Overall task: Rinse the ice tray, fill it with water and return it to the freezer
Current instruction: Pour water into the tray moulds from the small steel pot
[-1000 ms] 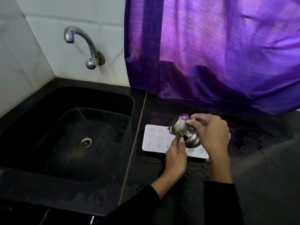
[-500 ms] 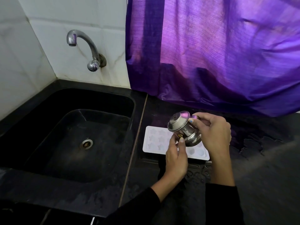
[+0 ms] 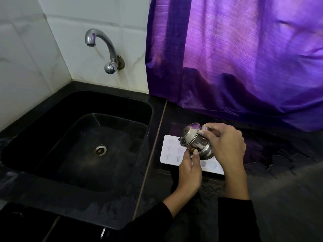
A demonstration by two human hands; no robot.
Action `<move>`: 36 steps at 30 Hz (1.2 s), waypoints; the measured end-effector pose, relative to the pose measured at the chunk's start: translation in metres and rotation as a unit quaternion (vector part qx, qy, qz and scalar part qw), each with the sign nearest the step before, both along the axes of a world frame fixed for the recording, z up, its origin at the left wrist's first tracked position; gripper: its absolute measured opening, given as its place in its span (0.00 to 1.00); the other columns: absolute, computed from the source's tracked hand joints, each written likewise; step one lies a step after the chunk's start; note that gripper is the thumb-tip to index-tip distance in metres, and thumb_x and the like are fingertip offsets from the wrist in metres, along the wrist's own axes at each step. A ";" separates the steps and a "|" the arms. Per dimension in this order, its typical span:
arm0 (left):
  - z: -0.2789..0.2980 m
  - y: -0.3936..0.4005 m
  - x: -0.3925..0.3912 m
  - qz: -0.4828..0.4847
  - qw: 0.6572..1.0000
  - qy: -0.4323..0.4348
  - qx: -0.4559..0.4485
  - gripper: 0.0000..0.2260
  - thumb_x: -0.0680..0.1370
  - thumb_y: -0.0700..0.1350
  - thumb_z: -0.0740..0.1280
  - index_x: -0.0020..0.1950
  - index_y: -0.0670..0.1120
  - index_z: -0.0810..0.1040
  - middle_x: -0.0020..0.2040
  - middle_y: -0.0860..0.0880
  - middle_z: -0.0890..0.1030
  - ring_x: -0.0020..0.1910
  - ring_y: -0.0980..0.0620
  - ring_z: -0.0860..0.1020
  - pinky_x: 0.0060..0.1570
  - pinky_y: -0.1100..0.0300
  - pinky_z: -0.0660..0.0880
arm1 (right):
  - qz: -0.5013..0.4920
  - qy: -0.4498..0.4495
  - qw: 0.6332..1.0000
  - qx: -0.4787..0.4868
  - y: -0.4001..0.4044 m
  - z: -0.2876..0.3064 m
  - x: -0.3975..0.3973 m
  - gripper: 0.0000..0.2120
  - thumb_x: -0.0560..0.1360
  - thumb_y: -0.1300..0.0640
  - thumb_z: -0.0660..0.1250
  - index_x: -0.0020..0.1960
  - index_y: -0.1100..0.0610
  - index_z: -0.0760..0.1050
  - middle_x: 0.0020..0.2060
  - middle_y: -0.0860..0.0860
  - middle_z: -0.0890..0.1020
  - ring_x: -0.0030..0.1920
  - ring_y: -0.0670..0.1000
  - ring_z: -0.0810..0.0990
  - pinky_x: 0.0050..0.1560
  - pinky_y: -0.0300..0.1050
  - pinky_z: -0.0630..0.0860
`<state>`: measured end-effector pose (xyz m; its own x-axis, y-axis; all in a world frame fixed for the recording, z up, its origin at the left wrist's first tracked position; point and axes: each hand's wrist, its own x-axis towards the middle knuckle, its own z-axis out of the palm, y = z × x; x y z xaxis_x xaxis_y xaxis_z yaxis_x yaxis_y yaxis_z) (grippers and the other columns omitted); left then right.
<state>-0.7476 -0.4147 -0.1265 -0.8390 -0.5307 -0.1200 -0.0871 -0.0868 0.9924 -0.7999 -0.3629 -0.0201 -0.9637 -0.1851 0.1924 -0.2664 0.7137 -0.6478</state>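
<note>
We saw a white ice tray (image 3: pixel 172 153) lying flat on the black counter (image 3: pixel 279 198), close to the counter's left edge where it met the sink (image 3: pixel 52 130), with a thin seam running between them. The tray's long side ran left to right, and star-shaped hollows showed at its left end, rounder ones near its front right corner. We could not tell whether the hollows held any water.

Above the tray's middle, a small steel pot (image 3: pixel 197 142) was tipped over to the left, its lidded top pointing toward the sink and its little spout hanging over the tray's left half. The right hand (image 3: pixel 225 145) gripped the pot from the right side, fingers curled round its body and thumb over the top near the lid. The left hand (image 3: pixel 189 170) reached up from below, its fingers curled and the fingertips touching the pot's underside near a small yellow sticker; it covered part of the tray's front edge. Both wrists came out of black sleeves (image 3: pixel 234 217) at the counter's front edge.

The sink was black and deep, with a metal drain (image 3: pixel 100 150) in its floor. A curved chrome tap (image 3: pixel 103 48) stuck out of the white tiled wall (image 3: pixel 26 49) above the sink's back edge. A purple curtain (image 3: pixel 244 58) hung over the counter's back edge, behind the tray.
</note>
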 end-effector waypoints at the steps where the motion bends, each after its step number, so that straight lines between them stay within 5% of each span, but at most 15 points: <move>1: 0.000 -0.001 0.000 -0.001 1.000 -0.002 -0.001 0.14 0.83 0.49 0.54 0.64 0.48 0.73 0.53 0.56 0.80 0.51 0.66 0.75 0.48 0.78 0.67 | 0.002 0.001 1.000 0.006 -0.001 0.000 0.000 0.05 0.71 0.46 0.70 0.45 0.45 0.81 0.37 0.43 0.80 0.42 0.48 0.75 0.45 0.45 0.68; 6: 0.001 -0.002 0.001 -0.003 1.000 -0.010 -0.006 0.14 0.83 0.49 0.54 0.65 0.47 0.73 0.53 0.55 0.78 0.52 0.61 0.74 0.47 0.79 0.65 | 0.007 0.004 1.000 0.024 -0.003 0.000 -0.001 0.05 0.72 0.45 0.69 0.44 0.45 0.80 0.38 0.43 0.79 0.41 0.48 0.74 0.43 0.44 0.65; 11: 0.001 -0.004 0.002 -0.007 1.000 -0.015 -0.002 0.14 0.83 0.49 0.54 0.64 0.48 0.73 0.50 0.58 0.77 0.49 0.70 0.73 0.45 0.81 0.65 | 0.008 0.011 1.000 0.024 -0.004 -0.003 -0.002 0.05 0.72 0.45 0.70 0.44 0.46 0.80 0.39 0.44 0.80 0.41 0.49 0.74 0.44 0.45 0.67; 16: 0.002 -0.005 0.002 -0.008 1.000 -0.016 0.000 0.15 0.83 0.49 0.53 0.65 0.47 0.72 0.53 0.54 0.79 0.51 0.62 0.75 0.48 0.76 0.66 | 0.010 0.018 0.999 0.036 -0.005 -0.004 -0.002 0.05 0.72 0.45 0.69 0.44 0.45 0.80 0.39 0.43 0.79 0.41 0.48 0.73 0.42 0.43 0.64; 22: 0.003 -0.004 0.003 -0.014 1.000 -0.024 0.001 0.15 0.83 0.49 0.53 0.65 0.47 0.72 0.49 0.59 0.77 0.48 0.67 0.73 0.45 0.79 0.65 | 0.010 0.020 0.999 0.033 -0.004 -0.006 -0.002 0.05 0.72 0.45 0.69 0.44 0.46 0.80 0.39 0.45 0.80 0.41 0.49 0.74 0.42 0.44 0.66; 28: 0.003 -0.005 0.004 -0.008 1.000 -0.025 -0.007 0.15 0.83 0.50 0.53 0.65 0.48 0.72 0.47 0.62 0.76 0.47 0.71 0.72 0.43 0.81 0.65 | 0.005 0.003 1.000 -0.025 -0.001 -0.008 0.000 0.04 0.71 0.47 0.71 0.43 0.46 0.81 0.37 0.46 0.83 0.43 0.50 0.80 0.46 0.49 0.75; 36: 0.004 0.007 0.001 -0.006 1.000 -0.001 -0.012 0.15 0.83 0.51 0.53 0.67 0.51 0.70 0.58 0.56 0.78 0.55 0.66 0.74 0.49 0.75 0.67 | -0.005 -0.028 0.991 -0.133 0.021 -0.011 -0.002 0.04 0.70 0.51 0.73 0.44 0.44 0.82 0.37 0.43 0.84 0.43 0.44 0.83 0.50 0.54 0.79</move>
<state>-0.7467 -0.4077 -0.1220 -0.8446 -0.5241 -0.1096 -0.0906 -0.0619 0.9940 -0.8014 -0.3415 -0.0309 -0.9755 -0.1261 0.1802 -0.2196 0.5176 -0.8270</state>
